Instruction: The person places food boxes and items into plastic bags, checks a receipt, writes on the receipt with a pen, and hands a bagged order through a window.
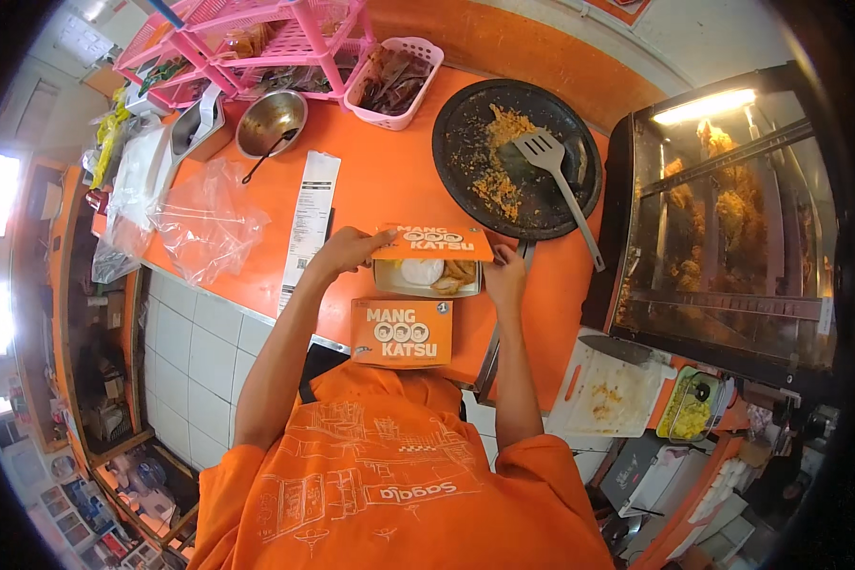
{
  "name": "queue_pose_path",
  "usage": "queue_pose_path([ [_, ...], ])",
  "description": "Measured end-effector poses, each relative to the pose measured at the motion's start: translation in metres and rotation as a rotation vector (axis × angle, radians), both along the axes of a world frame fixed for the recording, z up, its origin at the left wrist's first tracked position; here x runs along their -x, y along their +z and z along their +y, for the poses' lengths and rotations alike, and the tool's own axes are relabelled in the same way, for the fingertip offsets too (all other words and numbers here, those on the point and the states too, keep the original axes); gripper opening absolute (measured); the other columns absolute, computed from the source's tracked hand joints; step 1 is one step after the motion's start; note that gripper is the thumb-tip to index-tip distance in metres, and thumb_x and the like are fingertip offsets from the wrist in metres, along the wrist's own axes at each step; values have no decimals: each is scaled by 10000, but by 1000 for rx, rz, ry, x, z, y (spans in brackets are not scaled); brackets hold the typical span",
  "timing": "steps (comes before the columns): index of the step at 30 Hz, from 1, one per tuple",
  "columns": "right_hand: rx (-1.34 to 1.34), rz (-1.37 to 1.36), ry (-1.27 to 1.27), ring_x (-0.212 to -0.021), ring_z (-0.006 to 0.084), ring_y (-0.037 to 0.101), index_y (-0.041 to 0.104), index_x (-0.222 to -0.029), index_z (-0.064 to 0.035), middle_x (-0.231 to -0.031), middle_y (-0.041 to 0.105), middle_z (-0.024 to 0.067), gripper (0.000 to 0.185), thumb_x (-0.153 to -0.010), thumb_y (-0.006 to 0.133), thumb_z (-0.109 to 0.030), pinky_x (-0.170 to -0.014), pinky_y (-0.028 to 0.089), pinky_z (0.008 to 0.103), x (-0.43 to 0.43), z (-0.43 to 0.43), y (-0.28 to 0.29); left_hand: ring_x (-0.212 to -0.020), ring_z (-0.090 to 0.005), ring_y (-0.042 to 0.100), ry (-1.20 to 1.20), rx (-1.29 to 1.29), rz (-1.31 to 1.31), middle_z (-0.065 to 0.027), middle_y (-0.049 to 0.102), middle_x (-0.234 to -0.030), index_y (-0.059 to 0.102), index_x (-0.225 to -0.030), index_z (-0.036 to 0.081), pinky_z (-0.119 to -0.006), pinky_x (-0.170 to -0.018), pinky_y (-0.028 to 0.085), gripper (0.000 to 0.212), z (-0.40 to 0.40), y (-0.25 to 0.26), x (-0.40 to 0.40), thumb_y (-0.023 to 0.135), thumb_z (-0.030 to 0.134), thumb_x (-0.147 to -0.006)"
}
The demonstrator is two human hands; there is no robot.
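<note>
My left hand (350, 251) grips the left side of the raised lid of an orange cardboard food box (427, 291). Under the partly lowered lid, a white mound of rice (422, 271) and browned fried pieces (457, 276) show inside. On the right, my right hand (504, 274) has its fingers at the lid's right edge; its fingertips are partly hidden. A second orange printed box (402, 333), closed, lies nearer to my body at the counter's edge. Left of my left hand is a long printed paper slip (312, 214).
A black round pan (463, 192) holds orange crumbs and a grey slotted turner (563, 178). Clear plastic bags (214, 221), a steel bowl (256, 117) and a pink basket (399, 117) stand further back. At right are a lit glass display case (727, 214) and a cutting board (602, 392).
</note>
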State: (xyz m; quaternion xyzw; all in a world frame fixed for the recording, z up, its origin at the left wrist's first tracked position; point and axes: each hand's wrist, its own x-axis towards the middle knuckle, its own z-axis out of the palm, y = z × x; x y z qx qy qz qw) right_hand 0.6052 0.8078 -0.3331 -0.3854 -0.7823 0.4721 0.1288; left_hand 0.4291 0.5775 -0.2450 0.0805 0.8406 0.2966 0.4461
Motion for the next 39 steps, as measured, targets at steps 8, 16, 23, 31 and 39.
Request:
queue_pose_path([
  [8,223,40,415,-1118,250,604,433,-1351,97,-1186,630,224,794,-778,767,-340,-912,475,370,-41,34,21,-689,-257,641,-17,-61,136,-180,639,-681,695,-779,-72,-371,-635,483,743,-10,-10,-11,604,665,-790],
  [16,574,-185,301,-1184,255,559,445,-1333,107,-1262,597,193,649,-921,590,-372,-946,445,374,6,18,73,-735,-286,653,-168,79,115,-203,649,-723,690,-822,-71,-380,-680,485,683,7,-8,8,576,603,-834],
  [23,237,15,197,-1177,318,569,495,-1297,75,-1227,598,243,565,-883,636,-283,-948,453,389,8,-2,-21,-893,-303,670,64,-312,290,-213,682,-984,613,-1113,-65,-385,-785,510,540,-15,-70,-40,589,432,-901],
  [31,276,-168,124,-1146,314,586,525,-1273,48,-1279,566,231,572,-853,673,-310,-930,473,423,19,3,30,-938,-259,656,97,-80,197,-206,679,-967,624,-1085,-105,-346,-803,505,717,-18,-35,-24,660,556,-811],
  [39,223,-73,116,-1194,331,552,537,-1272,34,-1283,565,226,537,-865,654,-296,-968,448,420,19,2,5,-967,-274,653,57,-172,171,-211,675,-1031,621,-1109,-103,-351,-847,490,673,-21,-61,-24,623,517,-848],
])
